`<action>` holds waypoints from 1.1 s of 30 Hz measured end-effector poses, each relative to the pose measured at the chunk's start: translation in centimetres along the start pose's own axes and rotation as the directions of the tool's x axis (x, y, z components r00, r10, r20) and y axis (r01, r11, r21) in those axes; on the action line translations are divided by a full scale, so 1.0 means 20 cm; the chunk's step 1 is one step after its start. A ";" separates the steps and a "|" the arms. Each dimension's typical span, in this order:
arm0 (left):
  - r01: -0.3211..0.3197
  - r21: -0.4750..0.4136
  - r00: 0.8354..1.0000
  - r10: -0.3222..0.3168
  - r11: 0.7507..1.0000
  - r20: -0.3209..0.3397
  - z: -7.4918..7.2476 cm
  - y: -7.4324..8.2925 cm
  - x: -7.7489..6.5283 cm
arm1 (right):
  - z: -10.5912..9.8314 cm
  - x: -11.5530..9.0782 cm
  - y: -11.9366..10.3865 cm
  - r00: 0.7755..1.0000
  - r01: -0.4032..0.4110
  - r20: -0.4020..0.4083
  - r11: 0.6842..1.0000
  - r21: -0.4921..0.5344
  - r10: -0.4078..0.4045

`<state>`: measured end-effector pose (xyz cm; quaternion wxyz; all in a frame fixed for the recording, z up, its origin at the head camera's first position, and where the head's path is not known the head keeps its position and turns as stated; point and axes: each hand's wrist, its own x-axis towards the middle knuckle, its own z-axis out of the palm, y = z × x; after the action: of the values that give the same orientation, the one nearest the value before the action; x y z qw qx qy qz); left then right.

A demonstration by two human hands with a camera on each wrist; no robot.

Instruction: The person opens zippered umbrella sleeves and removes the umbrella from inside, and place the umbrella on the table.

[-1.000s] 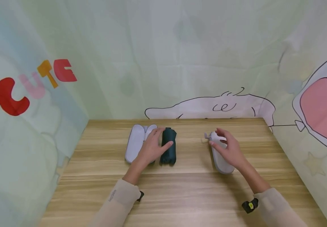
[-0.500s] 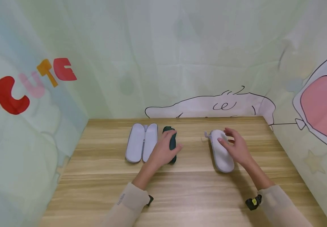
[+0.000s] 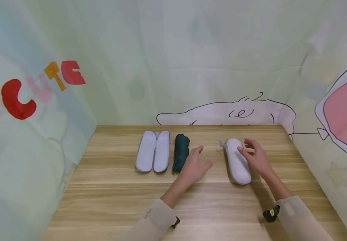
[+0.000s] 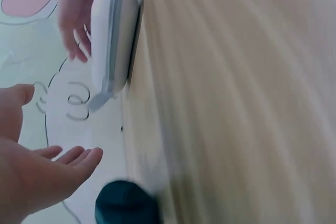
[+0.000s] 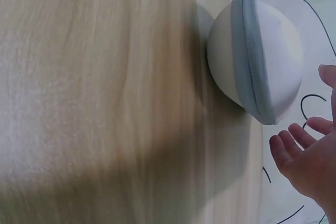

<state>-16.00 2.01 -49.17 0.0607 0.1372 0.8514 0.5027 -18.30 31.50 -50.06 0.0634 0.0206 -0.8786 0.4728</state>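
A closed white zippered case [image 3: 238, 162] with a grey zip band and a small pull tab lies on the right of the wooden table. My right hand [image 3: 257, 159] hovers at its right side, thumb over the top edge and fingers loosely bent, gripping nothing. Between the two cases is my left hand [image 3: 195, 167], thumb spread from the fingers, holding nothing. Just left of it lies a dark green folded umbrella [image 3: 180, 152], partly covered by the hand. In the left wrist view the left hand's palm [image 4: 47, 177] faces the white case [image 4: 110, 40].
An opened grey-white hard case [image 3: 145, 152], its two halves side by side, lies left of the umbrella. The table's [image 3: 116, 201] back edge meets a printed curtain [image 3: 173, 67], which also hangs along both sides.
My left hand has moved right, from over the opened case across the dark green umbrella into the gap beyond it. My right hand has drawn slightly rightward off the white case.
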 end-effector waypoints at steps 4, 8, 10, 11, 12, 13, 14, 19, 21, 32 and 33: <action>0.034 -0.070 0.999 -0.035 0.997 -0.002 0.08 0.02 0.00 | 0.01 0.00 0.02 0.999 -0.029 -0.014 0.999 -0.018 0.029; 0.061 -0.159 0.998 -0.064 0.985 -0.015 0.14 0.01 0.02 | 0.02 0.02 0.01 0.996 -0.085 -0.026 0.995 -0.049 0.084; 0.080 -0.208 0.996 -0.083 0.975 -0.008 0.17 0.00 0.04 | 0.02 0.03 0.01 0.993 -0.114 -0.024 0.992 -0.053 0.113; 0.085 -0.232 0.996 -0.087 0.969 0.000 0.19 0.00 0.04 | 0.03 0.03 0.01 0.992 -0.126 -0.022 0.991 -0.052 0.125; 0.092 -0.253 0.996 -0.093 0.963 0.010 0.20 0.00 0.05 | 0.03 0.03 0.01 0.991 -0.136 -0.019 0.989 -0.051 0.135; 0.097 -0.267 0.995 -0.095 0.959 0.019 0.22 0.01 0.06 | 0.03 0.03 0.01 0.989 -0.146 -0.016 0.988 -0.049 0.145; 0.105 -0.280 0.994 -0.101 0.954 0.030 0.23 0.01 0.06 | 0.02 0.04 0.02 0.988 -0.156 -0.012 0.987 -0.047 0.156; 0.127 -0.298 0.992 -0.117 0.946 0.053 0.29 0.05 0.09 | 0.02 0.03 0.02 0.983 -0.186 -0.009 0.981 -0.061 0.186; 0.138 -0.300 0.990 -0.125 0.944 0.061 0.30 0.07 0.09 | 0.02 0.04 0.02 0.981 -0.192 -0.012 0.979 -0.069 0.192; 0.228 -0.222 0.972 -0.210 0.948 0.103 0.39 0.12 0.13 | 0.01 0.03 0.04 0.967 -0.245 0.047 0.963 -0.113 0.251; 0.227 -0.222 0.973 -0.208 0.948 0.103 0.40 0.13 0.13 | 0.01 0.03 0.04 0.965 -0.249 0.052 0.961 -0.123 0.257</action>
<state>-16.17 10.58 -50.74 0.1647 0.0540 0.7937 0.5831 -18.97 31.73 -50.80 -0.0260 -0.0797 -0.9014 0.4247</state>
